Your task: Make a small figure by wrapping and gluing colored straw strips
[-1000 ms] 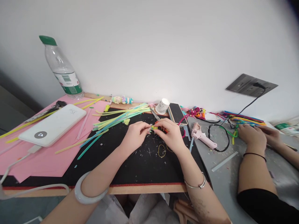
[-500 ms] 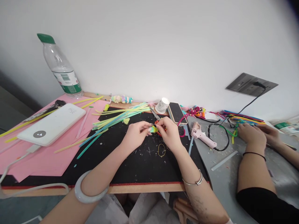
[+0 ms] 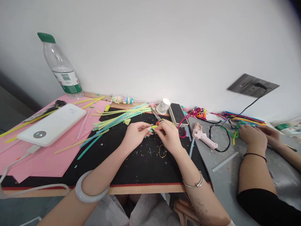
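Note:
My left hand and my right hand meet over the black mat, fingertips pinched together on a small yellow-green fuzzy piece. Both hands are closed on it. A bundle of green, yellow and blue pipe cleaners lies just left of my left hand. A thin yellow loop rests on the mat below my right hand. A pale bangle circles my left wrist and a silver one my right.
A white power bank lies on pink paper beside a green-capped bottle. A paper cup, phone and pink glue gun sit behind. Another person's hands work pipe cleaners at right.
My two hands stay pinched on the small fuzzy piece, turning it slightly; my right hand has shifted a little down and left. The other person's hands barely moved.

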A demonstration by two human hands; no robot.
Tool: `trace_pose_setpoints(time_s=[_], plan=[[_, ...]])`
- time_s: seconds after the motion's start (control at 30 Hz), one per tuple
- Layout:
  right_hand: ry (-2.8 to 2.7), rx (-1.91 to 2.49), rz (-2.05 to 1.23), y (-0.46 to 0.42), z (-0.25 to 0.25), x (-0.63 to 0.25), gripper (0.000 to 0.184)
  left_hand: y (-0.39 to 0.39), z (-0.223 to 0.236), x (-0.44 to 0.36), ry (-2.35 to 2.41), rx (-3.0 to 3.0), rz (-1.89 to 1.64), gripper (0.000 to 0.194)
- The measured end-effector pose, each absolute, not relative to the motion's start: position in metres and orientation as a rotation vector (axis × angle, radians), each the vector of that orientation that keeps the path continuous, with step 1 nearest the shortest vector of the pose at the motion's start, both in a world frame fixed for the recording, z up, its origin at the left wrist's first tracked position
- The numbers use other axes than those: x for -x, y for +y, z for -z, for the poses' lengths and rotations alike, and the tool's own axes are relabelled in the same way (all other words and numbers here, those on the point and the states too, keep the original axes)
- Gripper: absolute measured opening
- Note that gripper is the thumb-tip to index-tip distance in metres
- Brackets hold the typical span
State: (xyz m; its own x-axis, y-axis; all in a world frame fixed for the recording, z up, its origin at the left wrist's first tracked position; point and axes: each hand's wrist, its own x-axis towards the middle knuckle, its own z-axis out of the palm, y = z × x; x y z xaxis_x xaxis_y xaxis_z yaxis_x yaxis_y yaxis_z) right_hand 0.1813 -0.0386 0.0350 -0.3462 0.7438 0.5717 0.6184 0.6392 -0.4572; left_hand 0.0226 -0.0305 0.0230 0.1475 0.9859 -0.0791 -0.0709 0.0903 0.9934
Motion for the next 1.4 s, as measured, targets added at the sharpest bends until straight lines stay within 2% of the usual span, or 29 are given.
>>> trace_pose_setpoints(time_s=[0.43, 0.7, 1.0, 1.4], plan=[[-2.186, 1.065, -0.145, -0.0418, -0.0298, -0.1803, 0.016, -0.0297, -0.0196, -0.0192, 1.053, -0.981, -1.115, 0.032], [-2.187, 1.062, -0.149, -0.0424, -0.0292, -0.1785, 0.017, -0.0312, -0.0231, -0.0181, 1.093, -0.924, -1.089, 0.03], [-1.948, 1.103, -0.382, -0.0415, -0.0281, -0.1762, 0.01, -0.0303, -0.0216, -0.0176, 1.108, -1.001, -1.12, 0.031], [-1.765, 1.173, -0.517, -0.0401, -0.0274, -0.1751, 0.008, -0.0306, -0.0227, -0.0195, 1.144, -1.073, -1.143, 0.027]])
